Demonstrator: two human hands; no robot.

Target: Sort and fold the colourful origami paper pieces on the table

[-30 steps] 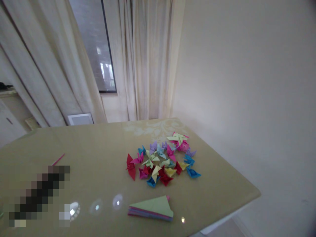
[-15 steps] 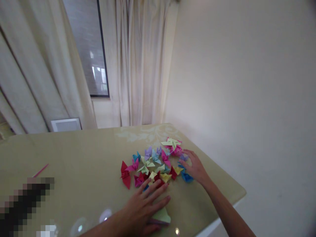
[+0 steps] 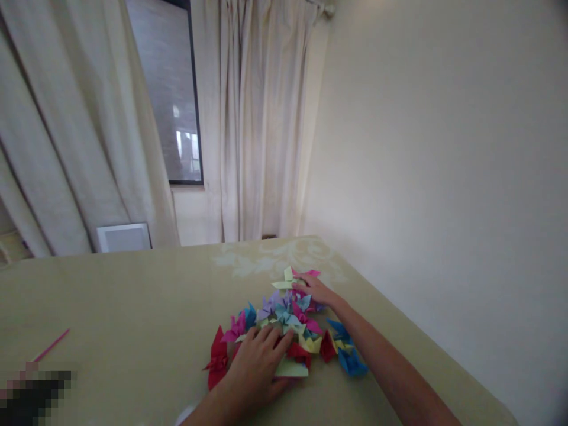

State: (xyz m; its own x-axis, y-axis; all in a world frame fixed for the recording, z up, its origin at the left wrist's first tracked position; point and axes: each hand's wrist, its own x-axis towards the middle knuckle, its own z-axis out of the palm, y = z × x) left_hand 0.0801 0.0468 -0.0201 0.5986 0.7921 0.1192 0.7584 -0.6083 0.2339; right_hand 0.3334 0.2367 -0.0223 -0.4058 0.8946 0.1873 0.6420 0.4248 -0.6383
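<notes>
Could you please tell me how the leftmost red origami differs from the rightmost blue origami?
The red origami stretches front to back; the blue origami stretches more side to side. The red origami lies left of the left hand; the blue origami lies beside the right forearm. Both are folded paper on the table.

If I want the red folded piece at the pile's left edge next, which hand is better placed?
Probably the left hand: it is close beside the red folded piece, while the right hand is at the far end of the paper pile.
</notes>
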